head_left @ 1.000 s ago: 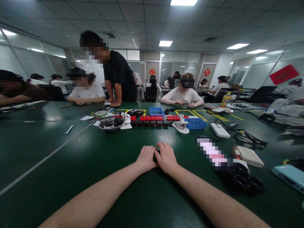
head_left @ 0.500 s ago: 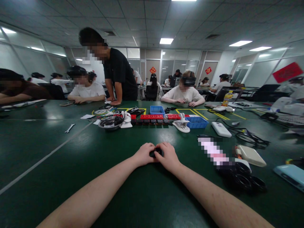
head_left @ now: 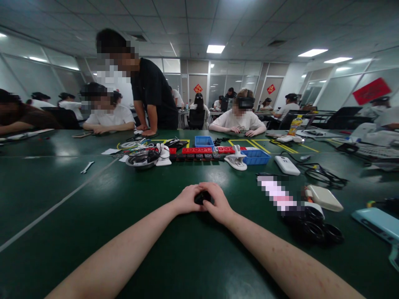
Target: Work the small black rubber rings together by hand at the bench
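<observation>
Small black part (head_left: pixel 202 197), mostly hidden, pinched between both hands low over the middle of the green table (head_left: pixel 93 216). Left hand (head_left: pixel 187 199) curled around its left side, fingers closed on it; right hand (head_left: pixel 218 201) cupped over its right side, fingers likewise closed on it. Both forearms stretched forward across the tabletop.

Farther off, straight ahead: a row of red blocks (head_left: pixel 199 150), with a blue bin (head_left: pixel 204 141) behind and another blue tray (head_left: pixel 256 157) to the right. White clip (head_left: pixel 237 160) just left of that tray. Metal bowl of cables (head_left: pixel 140 160) to the left, a small wrench (head_left: pixel 86 167) well apart beyond it. To the right: black rings (head_left: pixel 318 230), a white box (head_left: pixel 324 198), a white pack (head_left: pixel 286 165), a loose black cable (head_left: pixel 327 176).

Across the table, a seated person in a white shirt (head_left: pixel 237 122); at the left, a standing person in black (head_left: pixel 152 97) leaning on the tabletop.
</observation>
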Demonstrator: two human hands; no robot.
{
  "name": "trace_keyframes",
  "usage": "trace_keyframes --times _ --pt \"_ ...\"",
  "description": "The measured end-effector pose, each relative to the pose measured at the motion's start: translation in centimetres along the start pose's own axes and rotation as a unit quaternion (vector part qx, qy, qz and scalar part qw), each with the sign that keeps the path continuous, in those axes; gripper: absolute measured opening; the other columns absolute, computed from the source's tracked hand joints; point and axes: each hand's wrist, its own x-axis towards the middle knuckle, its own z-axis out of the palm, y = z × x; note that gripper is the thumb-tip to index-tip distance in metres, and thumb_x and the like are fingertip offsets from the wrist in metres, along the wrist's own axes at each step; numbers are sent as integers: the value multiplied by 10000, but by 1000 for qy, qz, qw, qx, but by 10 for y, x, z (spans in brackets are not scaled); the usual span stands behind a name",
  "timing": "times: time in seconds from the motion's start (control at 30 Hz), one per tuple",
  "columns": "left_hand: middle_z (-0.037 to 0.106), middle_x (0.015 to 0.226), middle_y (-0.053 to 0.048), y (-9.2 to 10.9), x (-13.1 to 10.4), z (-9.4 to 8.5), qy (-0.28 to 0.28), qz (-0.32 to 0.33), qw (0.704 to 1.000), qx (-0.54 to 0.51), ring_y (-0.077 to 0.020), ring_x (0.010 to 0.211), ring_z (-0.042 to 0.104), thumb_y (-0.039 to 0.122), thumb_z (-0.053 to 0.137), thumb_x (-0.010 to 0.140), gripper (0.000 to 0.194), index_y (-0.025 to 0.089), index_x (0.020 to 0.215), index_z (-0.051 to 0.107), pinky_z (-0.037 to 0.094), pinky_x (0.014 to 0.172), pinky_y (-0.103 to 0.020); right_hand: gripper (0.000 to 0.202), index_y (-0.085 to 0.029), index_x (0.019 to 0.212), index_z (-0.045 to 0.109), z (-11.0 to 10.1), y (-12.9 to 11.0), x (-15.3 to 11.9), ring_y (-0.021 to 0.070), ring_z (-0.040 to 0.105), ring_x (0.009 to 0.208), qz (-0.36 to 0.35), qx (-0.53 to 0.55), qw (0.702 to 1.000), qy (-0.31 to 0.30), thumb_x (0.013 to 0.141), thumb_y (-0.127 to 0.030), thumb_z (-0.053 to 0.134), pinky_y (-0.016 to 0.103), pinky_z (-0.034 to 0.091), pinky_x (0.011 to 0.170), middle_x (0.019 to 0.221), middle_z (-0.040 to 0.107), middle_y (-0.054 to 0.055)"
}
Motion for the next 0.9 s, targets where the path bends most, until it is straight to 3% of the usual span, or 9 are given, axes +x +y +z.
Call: trace_keyframes --times 0.07,0.13,0.33,0.43,0.6,0.73,0.9 --pt "422 1267 -96 4 -2 1 18 -26 999 23 -289 1161 389 508 674 577 766 190 1220 405 284 988 -434 471 -158 1154 444 1 1 -1 215 442 1067 31 -18 999 37 689 -189 515 392 338 926 1157 510 93" --pt "406 1268 -105 11 -4 3 42 -48 996 65 -295 1172 370 561 660 559 793 192 1209 394 232 1004 -467 476 -140 1156 424 3 2 -1 229 450 1044 75 -51 994 55 720 -291 539 401 354 903 1131 504 115" --pt "538 908 -74 28 -5 7 78 -80 977 183 -258 905 493 481 626 626 404 164 861 538 349 849 -396 222 -177 825 501 10 6 1 189 487 794 157 -126 979 14 736 -377 543 343 400 733 827 541 45" --pt "547 868 -68 28 -3 6 68 -87 977 181 -247 870 504 418 584 682 289 165 817 553 367 803 -377 194 -183 773 484 9 6 3 173 470 759 159 -133 978 6 734 -361 551 315 390 698 788 522 27" --pt "558 809 -49 24 -2 6 64 -85 982 154 -226 820 524 430 591 672 274 166 745 572 380 800 -371 175 -173 780 505 7 3 4 170 464 761 154 -130 980 2 728 -327 569 311 384 705 782 519 26" --pt "558 811 -35 19 -1 5 65 -70 987 128 -217 819 528 413 617 646 291 171 807 589 393 795 -351 138 -174 851 571 4 0 3 183 471 840 126 -110 986 -2 747 -263 555 326 378 759 862 538 46" --pt "556 863 -29 8 2 2 28 -50 996 62 -198 821 529 422 619 651 326 180 868 600 419 744 -300 215 -216 920 620 -1 0 3 183 476 878 89 -72 993 -18 742 -157 515 337 362 795 891 567 34"
